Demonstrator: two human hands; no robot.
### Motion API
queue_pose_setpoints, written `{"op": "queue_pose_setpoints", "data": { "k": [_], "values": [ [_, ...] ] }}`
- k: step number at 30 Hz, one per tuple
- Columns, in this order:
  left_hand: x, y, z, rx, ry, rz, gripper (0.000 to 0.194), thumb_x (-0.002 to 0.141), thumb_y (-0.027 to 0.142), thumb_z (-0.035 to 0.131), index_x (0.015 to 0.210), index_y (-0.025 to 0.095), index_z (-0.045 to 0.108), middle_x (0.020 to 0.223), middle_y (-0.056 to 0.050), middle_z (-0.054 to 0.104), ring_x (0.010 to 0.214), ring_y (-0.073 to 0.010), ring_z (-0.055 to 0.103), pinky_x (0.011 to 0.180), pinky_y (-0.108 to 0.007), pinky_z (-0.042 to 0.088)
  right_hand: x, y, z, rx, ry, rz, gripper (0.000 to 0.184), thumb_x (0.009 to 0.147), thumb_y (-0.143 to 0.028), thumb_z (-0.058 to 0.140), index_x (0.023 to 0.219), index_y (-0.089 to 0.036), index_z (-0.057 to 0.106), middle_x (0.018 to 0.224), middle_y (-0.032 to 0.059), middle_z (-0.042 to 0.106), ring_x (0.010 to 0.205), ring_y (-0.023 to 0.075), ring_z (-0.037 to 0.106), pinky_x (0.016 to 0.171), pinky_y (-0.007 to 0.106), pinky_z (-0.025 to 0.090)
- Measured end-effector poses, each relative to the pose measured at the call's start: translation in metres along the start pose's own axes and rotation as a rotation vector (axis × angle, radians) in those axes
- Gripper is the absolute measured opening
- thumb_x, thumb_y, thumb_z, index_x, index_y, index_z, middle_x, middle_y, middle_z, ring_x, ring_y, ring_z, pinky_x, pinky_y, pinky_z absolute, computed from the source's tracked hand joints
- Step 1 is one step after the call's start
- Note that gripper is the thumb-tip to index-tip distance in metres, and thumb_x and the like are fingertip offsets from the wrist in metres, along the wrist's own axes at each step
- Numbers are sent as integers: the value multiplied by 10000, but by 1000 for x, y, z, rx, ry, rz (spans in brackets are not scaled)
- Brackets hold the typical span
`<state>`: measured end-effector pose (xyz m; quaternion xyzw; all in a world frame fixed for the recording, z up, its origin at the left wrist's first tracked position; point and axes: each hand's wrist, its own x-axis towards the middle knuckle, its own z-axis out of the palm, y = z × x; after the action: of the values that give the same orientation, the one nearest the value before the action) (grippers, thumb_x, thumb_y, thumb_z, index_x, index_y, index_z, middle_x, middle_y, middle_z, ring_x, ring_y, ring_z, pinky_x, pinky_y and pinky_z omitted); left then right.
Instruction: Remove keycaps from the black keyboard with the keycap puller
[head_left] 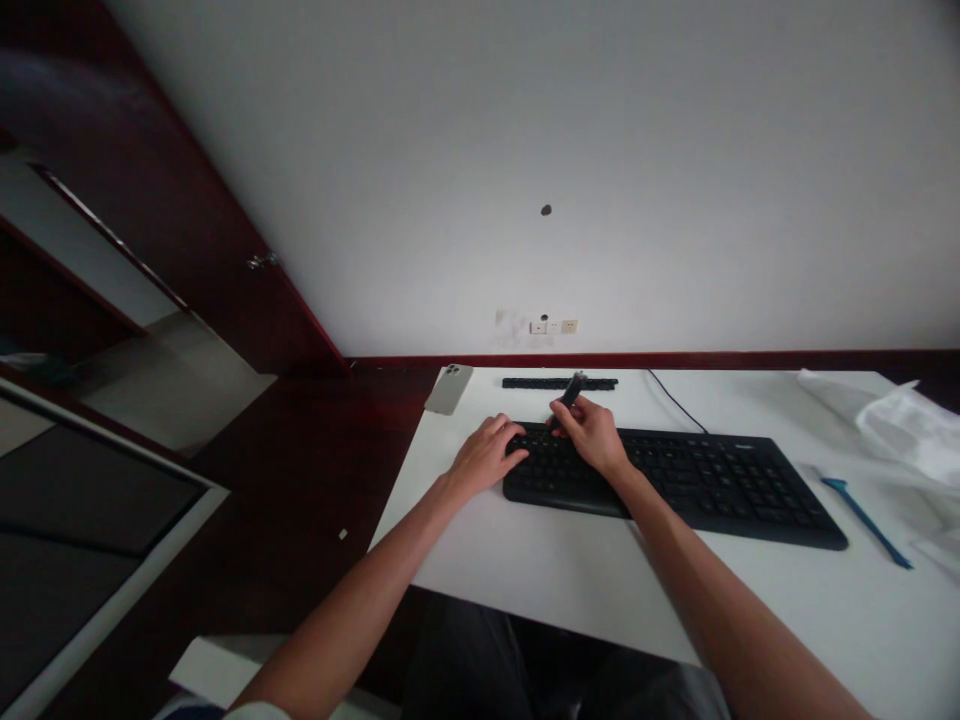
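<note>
A black keyboard (679,470) lies on the white table, its cable running off behind. My left hand (484,460) grips its left end, with the thumb over the keys and the fingers along the upper corner. In my right hand (592,430) is a slim black tool (573,390), held tilted between thumb and fingers. Its lower end points down at the upper left keys; what the tip does there is hidden by the fingers. Behind the hands lies a row of small black pieces (525,383), which look like keycaps.
A phone (450,388) lies face down at the table's far left corner. To the right of the keyboard are a blue brush-like tool (866,520) and crumpled white plastic (911,430). Beyond the table stands a wall with sockets (553,327); a dark red door (225,220) is at left.
</note>
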<state>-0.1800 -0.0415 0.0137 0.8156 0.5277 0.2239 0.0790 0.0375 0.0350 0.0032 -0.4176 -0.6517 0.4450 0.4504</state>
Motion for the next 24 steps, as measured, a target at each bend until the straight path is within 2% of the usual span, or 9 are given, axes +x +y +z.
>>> {"op": "queue_pose_setpoints", "data": {
  "k": [4, 7, 11, 16, 24],
  "values": [
    [1, -2, 8, -75, -3, 11, 134, 962, 293, 638, 1080, 228, 639, 1066, -40, 613, 986, -202, 619, 897, -342, 528, 15, 13, -16, 253, 204, 135, 455, 867, -631, 665, 870, -177, 643, 730, 73, 762, 524, 147, 671, 503, 230, 536],
    [-3, -4, 17, -200, 56, 29, 94, 990, 265, 594, 1054, 217, 644, 1055, -41, 622, 1001, -187, 625, 919, -322, 513, 21, 19, -21, 458, 307, 199, 475, 815, -646, 704, 877, -180, 637, 715, 61, 755, 531, 133, 660, 508, 213, 537],
    [-6, -4, 23, -217, 104, 34, 113, 1016, 273, 551, 1054, 211, 637, 1059, -53, 628, 1025, -196, 618, 943, -337, 500, 20, 19, -21, 502, 280, 187, 484, 794, -654, 728, 865, -185, 635, 720, 61, 754, 537, 134, 659, 507, 217, 545],
    [-6, -4, 23, -161, 106, 54, 122, 1031, 287, 525, 1054, 221, 624, 1049, -50, 645, 1015, -204, 613, 935, -343, 494, 19, 17, -19, 495, 306, 187, 444, 825, -631, 713, 842, -193, 636, 719, 67, 756, 539, 142, 662, 504, 231, 561],
    [-4, -7, 25, -133, 73, 79, 108, 1036, 266, 491, 1056, 210, 581, 1049, -59, 617, 1004, -210, 585, 909, -339, 485, 19, 17, -17, 554, 308, 180, 415, 839, -586, 729, 822, -181, 641, 674, 50, 737, 507, 106, 624, 479, 185, 522]
  ]
}}
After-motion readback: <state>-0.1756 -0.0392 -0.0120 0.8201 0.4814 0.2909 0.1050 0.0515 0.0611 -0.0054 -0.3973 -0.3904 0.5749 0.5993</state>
